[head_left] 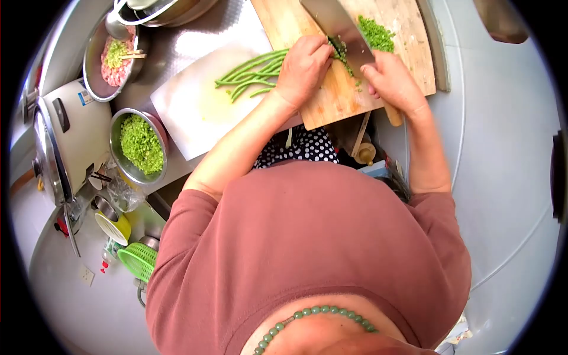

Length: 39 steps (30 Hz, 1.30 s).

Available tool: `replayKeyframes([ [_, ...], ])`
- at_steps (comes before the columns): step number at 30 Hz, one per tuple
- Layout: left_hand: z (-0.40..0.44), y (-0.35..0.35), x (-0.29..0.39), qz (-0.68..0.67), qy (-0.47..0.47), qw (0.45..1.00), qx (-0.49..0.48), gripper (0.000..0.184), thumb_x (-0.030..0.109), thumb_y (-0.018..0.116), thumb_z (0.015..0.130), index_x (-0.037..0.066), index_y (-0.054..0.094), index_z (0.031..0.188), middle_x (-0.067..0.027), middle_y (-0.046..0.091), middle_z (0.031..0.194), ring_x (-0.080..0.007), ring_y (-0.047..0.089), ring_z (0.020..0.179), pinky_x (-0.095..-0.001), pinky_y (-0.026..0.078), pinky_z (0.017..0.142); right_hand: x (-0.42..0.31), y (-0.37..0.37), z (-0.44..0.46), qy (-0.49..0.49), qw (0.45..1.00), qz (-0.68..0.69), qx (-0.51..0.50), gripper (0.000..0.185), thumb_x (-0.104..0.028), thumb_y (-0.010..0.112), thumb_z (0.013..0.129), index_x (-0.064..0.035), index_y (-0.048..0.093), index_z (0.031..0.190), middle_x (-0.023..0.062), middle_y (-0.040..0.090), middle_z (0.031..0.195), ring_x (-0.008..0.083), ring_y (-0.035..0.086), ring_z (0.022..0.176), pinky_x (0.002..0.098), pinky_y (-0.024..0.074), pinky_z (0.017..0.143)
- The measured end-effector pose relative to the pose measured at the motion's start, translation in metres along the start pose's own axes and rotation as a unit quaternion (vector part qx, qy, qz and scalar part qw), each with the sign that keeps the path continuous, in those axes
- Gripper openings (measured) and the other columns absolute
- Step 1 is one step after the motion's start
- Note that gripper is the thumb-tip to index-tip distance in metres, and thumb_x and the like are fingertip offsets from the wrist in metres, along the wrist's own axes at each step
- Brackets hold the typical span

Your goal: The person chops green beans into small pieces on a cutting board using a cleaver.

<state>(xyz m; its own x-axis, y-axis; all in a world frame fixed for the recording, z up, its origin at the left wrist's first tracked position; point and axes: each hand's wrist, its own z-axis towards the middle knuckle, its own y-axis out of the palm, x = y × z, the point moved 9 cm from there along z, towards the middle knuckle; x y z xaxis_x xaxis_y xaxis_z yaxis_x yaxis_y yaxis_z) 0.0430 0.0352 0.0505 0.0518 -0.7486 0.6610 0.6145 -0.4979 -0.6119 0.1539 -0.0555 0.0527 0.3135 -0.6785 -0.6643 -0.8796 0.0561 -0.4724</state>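
Note:
My left hand [305, 68] is closed round a bunch of long green beans [254, 72], whose tails trail left over a white cutting board [195, 103]. My right hand [393, 80] grips a cleaver [340, 29]; its broad blade stands beside my left fingers, over the bean ends on the wooden board [340, 109]. Small cut bean pieces [377, 34] lie in a pile to the right of the blade, and a few bits are scattered near its edge. The fingertips of my left hand are partly hidden.
A metal bowl of chopped greens [142, 145] stands left of the white board. Behind it is a bowl of minced meat [112, 70] with greens, a ladle and chopsticks. A white cooker [74, 127] and a green basket [139, 260] are at the far left.

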Motion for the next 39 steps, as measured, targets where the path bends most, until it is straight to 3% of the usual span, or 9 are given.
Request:
replayKeyframes([
  [3,0.001,-0.002,0.0,0.005,-0.002,1.0,-0.001,0.023,0.002,0.071,0.071,0.004,0.062,0.092,-0.0118,0.061,0.101,-0.0316,0.058,0.093,-0.0384,0.049,0.08,-0.005,0.002,-0.003,-0.005,0.999,-0.027,0.034,0.018,-0.011,0.051,0.088,0.0055,0.058,0.089,0.0209,0.063,0.072,0.0298,0.065,0.062,0.0405,0.0535,0.062],
  [6,0.002,-0.005,0.004,0.006,-0.009,1.0,-0.004,0.022,0.003,0.071,0.071,0.004,0.062,0.092,-0.012,0.061,0.101,-0.0317,0.058,0.094,-0.0387,0.048,0.081,-0.019,0.005,-0.007,-0.055,0.992,-0.091,0.07,0.017,-0.008,0.051,0.084,0.0054,0.061,0.089,0.0277,0.063,0.088,0.0439,0.061,0.089,0.047,0.0495,0.083],
  [9,0.001,-0.004,0.004,0.013,-0.015,1.0,-0.007,0.023,0.003,0.071,0.071,0.004,0.062,0.092,-0.0117,0.061,0.101,-0.0317,0.057,0.094,-0.0387,0.049,0.081,-0.03,0.007,-0.01,-0.147,0.967,-0.171,0.123,0.015,-0.007,0.052,0.083,0.0052,0.06,0.087,0.0275,0.063,0.087,0.042,0.062,0.086,0.047,0.0502,0.08],
  [11,0.002,-0.004,0.005,0.017,-0.017,1.0,-0.011,0.022,0.004,0.071,0.071,0.004,0.061,0.091,-0.0112,0.06,0.1,-0.0317,0.057,0.094,-0.0391,0.049,0.081,-0.026,0.012,-0.007,-0.157,0.962,-0.183,0.126,0.014,-0.006,0.052,0.083,0.0045,0.06,0.086,0.0271,0.063,0.088,0.0416,0.062,0.086,0.0466,0.0506,0.08],
  [18,0.002,-0.005,0.008,0.036,-0.033,0.999,-0.015,0.02,0.008,0.072,0.073,0.005,0.062,0.09,-0.0104,0.061,0.101,-0.0312,0.057,0.096,-0.0385,0.049,0.083,-0.018,0.012,0.003,-0.15,0.966,-0.179,0.108,0.014,-0.007,0.054,0.081,0.0038,0.062,0.085,0.0264,0.065,0.086,0.0411,0.063,0.087,0.0465,0.051,0.08],
  [21,0.002,-0.005,0.008,0.034,-0.035,0.999,-0.019,0.022,0.01,0.073,0.073,0.005,0.063,0.091,-0.0108,0.061,0.102,-0.0312,0.057,0.097,-0.0387,0.049,0.083,-0.009,0.009,0.008,-0.116,0.985,-0.095,0.085,0.015,-0.008,0.053,0.082,0.0039,0.062,0.086,0.0271,0.065,0.085,0.0417,0.063,0.086,0.0466,0.0512,0.08],
  [29,0.002,0.001,0.002,0.044,-0.051,0.997,-0.022,0.021,0.008,0.071,0.074,0.006,0.063,0.093,-0.01,0.062,0.103,-0.0314,0.057,0.099,-0.039,0.048,0.085,-0.013,0.012,0.007,-0.105,0.978,-0.157,0.089,0.018,-0.01,0.052,0.082,0.0034,0.063,0.088,0.027,0.065,0.089,0.0418,0.063,0.089,0.0466,0.0511,0.081],
  [30,0.004,-0.003,0.009,0.041,-0.015,0.999,0.008,0.016,0.006,0.068,0.073,0.007,0.061,0.087,-0.0101,0.06,0.095,-0.0326,0.056,0.092,-0.0405,0.049,0.08,-0.015,0.013,0.006,-0.106,0.978,-0.16,0.086,0.018,-0.009,0.052,0.082,0.0037,0.063,0.089,0.0269,0.065,0.089,0.042,0.063,0.089,0.0467,0.0511,0.081],
  [39,0.006,-0.003,0.007,0.019,0.034,0.999,0.022,0.015,0.005,0.067,0.072,0.005,0.06,0.086,-0.0108,0.059,0.093,-0.0324,0.056,0.092,-0.0392,0.049,0.08,-0.035,0.006,-0.029,-0.1,0.977,-0.157,0.108,0.017,-0.005,0.049,0.08,0.0055,0.06,0.088,0.029,0.064,0.088,0.0438,0.062,0.087,0.0485,0.0501,0.079],
])
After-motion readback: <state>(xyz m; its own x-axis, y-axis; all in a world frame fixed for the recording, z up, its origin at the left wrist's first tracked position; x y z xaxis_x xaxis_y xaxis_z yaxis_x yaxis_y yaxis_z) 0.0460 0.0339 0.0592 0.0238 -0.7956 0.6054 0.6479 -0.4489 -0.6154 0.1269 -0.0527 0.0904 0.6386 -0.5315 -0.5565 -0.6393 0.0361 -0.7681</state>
